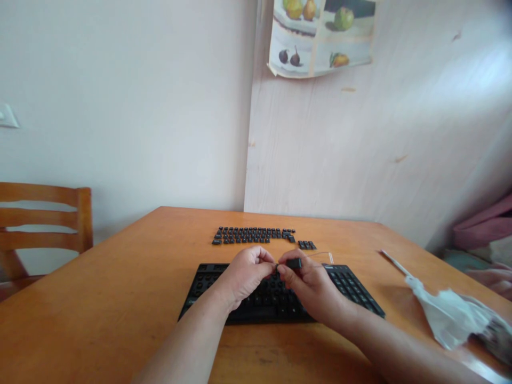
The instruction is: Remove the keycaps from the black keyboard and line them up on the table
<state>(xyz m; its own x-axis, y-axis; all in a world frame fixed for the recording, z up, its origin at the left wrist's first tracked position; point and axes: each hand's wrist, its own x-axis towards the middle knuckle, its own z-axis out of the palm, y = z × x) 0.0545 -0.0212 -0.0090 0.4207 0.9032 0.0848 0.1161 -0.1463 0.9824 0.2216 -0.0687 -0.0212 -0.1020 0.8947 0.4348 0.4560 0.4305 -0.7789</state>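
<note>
Currently, I have a small dark piece (277, 270) located where the fingertips of both grips meet; its exact shape is too small for me to confirm. State of the left grip (247, 274): thumb and fingers pinched on the piece from its side. State of the right grip (312, 284): closed around a dark block (294, 263), with thumb and fingertips also at the small piece. A thin wire (330, 258) shows just beyond the right grip; I cannot verify whether it joins the block.

Directly beneath both grips lies the keyboard (276, 303), its number pad to the right of the right grip. Beyond the left grip, loose keycaps (248, 235) stand in rows on the surface (120, 304); a smaller key cluster (307, 245) sits just beyond the right grip. Well to the right of the right grip rests a crumpled plastic bag (452, 317). A wooden chair (44, 218) stands far left of the left grip.

Step in hand, as I judge it: two-handed fine handling of one small part above the keyboard. The next move calls for steady fingertips, light pressure and control of the block.
</note>
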